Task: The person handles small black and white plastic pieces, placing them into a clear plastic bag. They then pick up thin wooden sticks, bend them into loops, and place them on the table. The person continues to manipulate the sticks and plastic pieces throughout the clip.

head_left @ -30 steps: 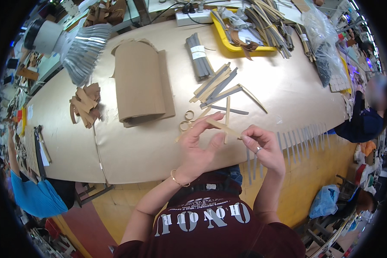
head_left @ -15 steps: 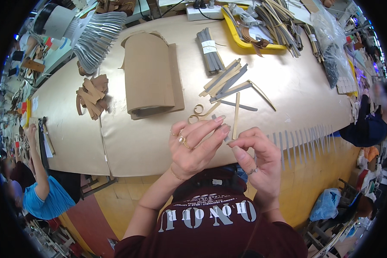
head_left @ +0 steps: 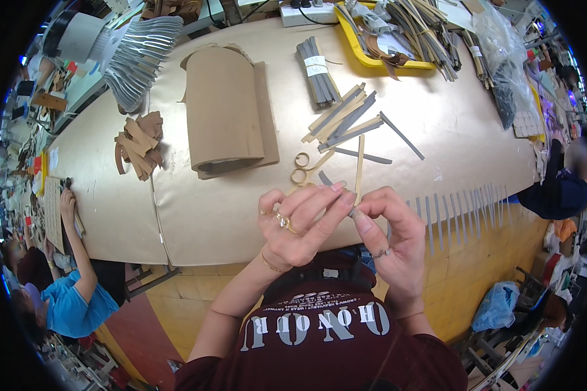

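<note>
Over the near table edge, my left hand (head_left: 300, 221) and my right hand (head_left: 392, 228) meet at the fingertips. Both are closed on a thin grey strip (head_left: 325, 177), whose far end shows beyond my left fingers. Thumb and forefinger of my right hand pinch its near end; most of its length is hidden by my left fingers. A straight tan strip (head_left: 360, 163) lies just past the right fingertips. Two curled tan strips (head_left: 299, 176) rest beyond my left hand. Farther back is a loose pile of grey and tan strips (head_left: 342, 120), with a lone grey strip (head_left: 402, 136) to its right.
A brown sheet roll (head_left: 223, 111) stands left of centre, beside brown scraps (head_left: 139, 144). At the back are a tied strip bundle (head_left: 317, 75) and a yellow tray (head_left: 372, 63). Grey strips (head_left: 463, 212) hang off the right edge. A lamp-like finned fixture (head_left: 137, 58) juts in; a blue-shirted person (head_left: 78, 303) works left.
My fingertips have closed in around the grey strip's end. The strip right of the pile, tan before, now shows grey and lies apart. The blue-shirted person's arm has shifted right.
</note>
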